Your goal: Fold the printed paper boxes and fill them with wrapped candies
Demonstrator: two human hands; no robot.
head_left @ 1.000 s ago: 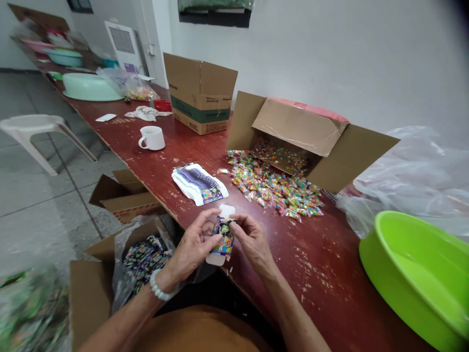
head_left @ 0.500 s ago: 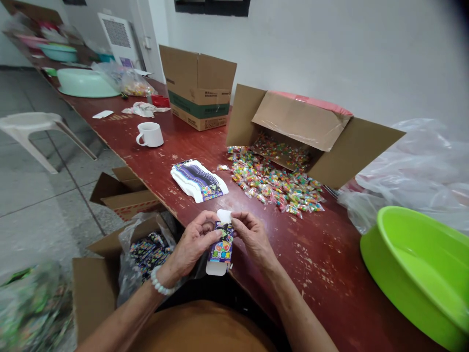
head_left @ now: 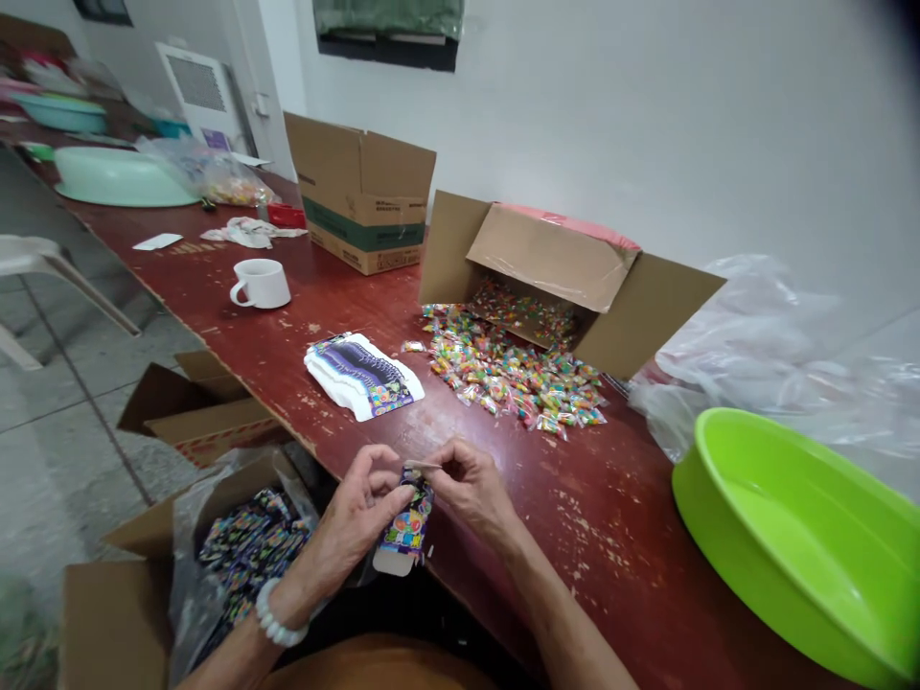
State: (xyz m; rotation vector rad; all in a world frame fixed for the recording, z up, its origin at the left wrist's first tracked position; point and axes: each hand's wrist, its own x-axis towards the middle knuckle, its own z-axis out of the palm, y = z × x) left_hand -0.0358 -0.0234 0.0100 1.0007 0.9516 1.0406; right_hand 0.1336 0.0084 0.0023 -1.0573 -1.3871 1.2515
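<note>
A small printed candy box point(head_left: 406, 525) is held over the table's near edge, its white bottom flap hanging open toward me. My left hand point(head_left: 363, 508) wraps the box's left side, thumb on the front panel. With thumb and fingers my right hand point(head_left: 471, 484) pinches the top flap, which is folded over the upper end. Just beyond lies a fanned stack of flat printed cartons point(head_left: 363, 374). Right of that stack spreads a pile of wrapped candies point(head_left: 514, 374), spilling from a tipped cardboard box point(head_left: 553, 259).
A lime-green basin point(head_left: 797, 556) stands at the right, before clear plastic bags point(head_left: 754, 326). A white mug point(head_left: 263, 285) and an upright carton point(head_left: 359, 211) are farther back. Below the table's left edge, a lined carton holds several dark printed packs point(head_left: 251, 551).
The top flap, upright before, is now bent down over the box's end by my right hand. The view has turned slightly, so the surroundings sit farther left.
</note>
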